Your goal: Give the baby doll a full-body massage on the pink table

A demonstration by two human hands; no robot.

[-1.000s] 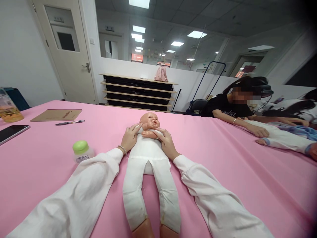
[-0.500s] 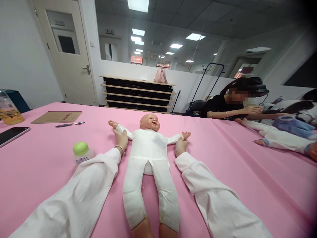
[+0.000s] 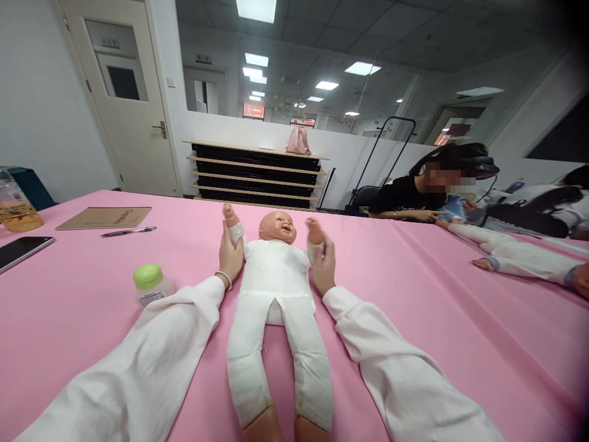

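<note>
A baby doll (image 3: 275, 270) with a white cloth body lies on its back on the pink tablecloth (image 3: 396, 294), its head away from me and its feet toward me. My left hand (image 3: 230, 256) is closed round the doll's arm on the left, near the wrist. On the other side my right hand (image 3: 324, 267), slightly blurred, grips the doll's other arm. Both doll arms are raised beside its head, with the small hands pointing up. My thumbs and fingers partly cover the doll's forearms.
Left of my left forearm stands a bottle with a green cap (image 3: 150, 279). Farther left are a pen (image 3: 129, 231), a brown notebook (image 3: 103, 217), a phone (image 3: 23, 253) and a drink bottle (image 3: 17, 205). At right, a person (image 3: 409, 196) works beside another doll (image 3: 519, 248).
Both my hands have lifted the doll's arms from spread out sideways to upright, moving inward toward its head. At right, the other person's hands and the blue cloth have moved.
</note>
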